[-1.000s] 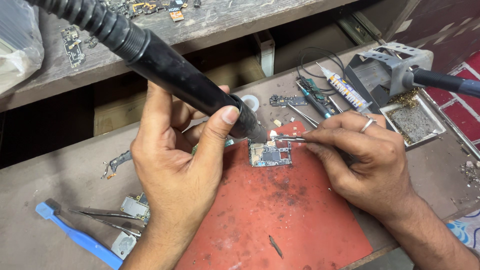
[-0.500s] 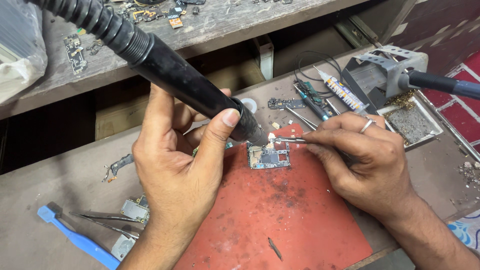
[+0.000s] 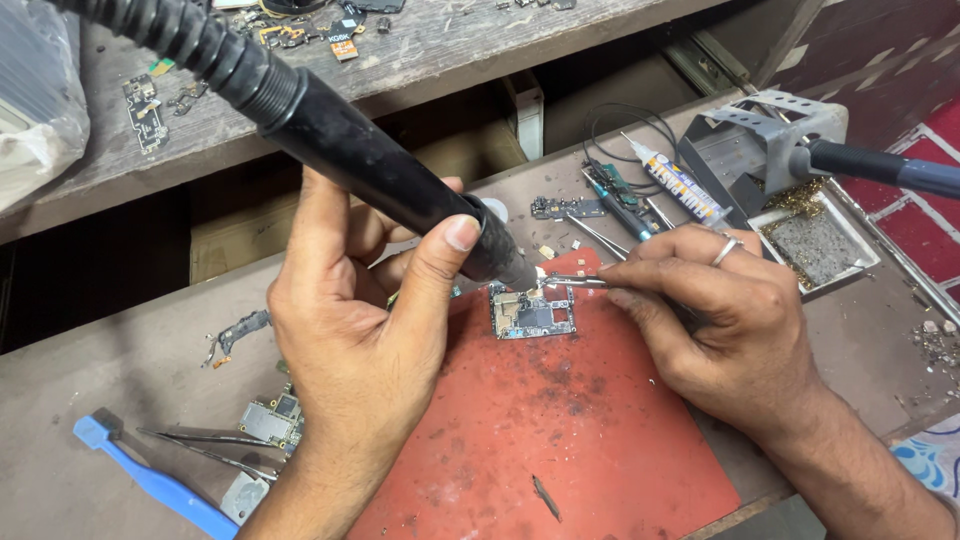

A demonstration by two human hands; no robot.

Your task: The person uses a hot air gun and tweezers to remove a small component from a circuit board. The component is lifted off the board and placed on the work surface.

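On the far left of the table (image 3: 90,370) a blue plastic pry tool (image 3: 150,478) is laid, and beside it loose tweezers (image 3: 200,447) and a small spare circuit board (image 3: 270,420) are seen. The left hand (image 3: 360,340) is closed around the black hot-air handle (image 3: 390,190), with the thumb pressed on its barrel; the nozzle is pointed down at the top edge of a small phone circuit board (image 3: 532,312). This board is placed near the upper edge of the red work mat (image 3: 560,440). The right hand (image 3: 730,330) is closed on thin tweezers (image 3: 575,282), whose tips are held just above the board, close to the nozzle. Further right, a shallow metal tray (image 3: 810,240) is found, filled with a grey pad and golden metal shavings around it. Behind it a soldering iron (image 3: 880,165) is rested in its grey stand (image 3: 760,130).
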